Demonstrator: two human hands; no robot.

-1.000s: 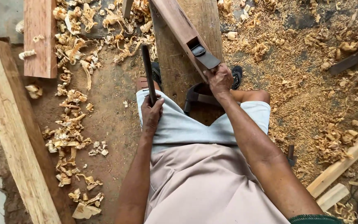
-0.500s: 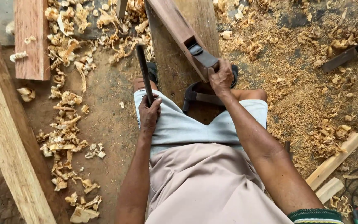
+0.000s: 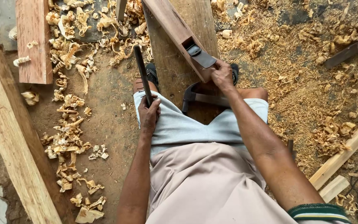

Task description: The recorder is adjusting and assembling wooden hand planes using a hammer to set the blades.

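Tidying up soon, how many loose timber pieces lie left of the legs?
2: a long pale beam along the left edge, and a shorter reddish board top left. Shavings may hide more.

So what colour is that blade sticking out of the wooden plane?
Dark grey metal blade, set in the reddish-brown plane by the right hand; head view.

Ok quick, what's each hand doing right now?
Left hand: closed around a dark metal bar, resting on the knee.
Right hand: gripping the near end of the wooden hand plane.
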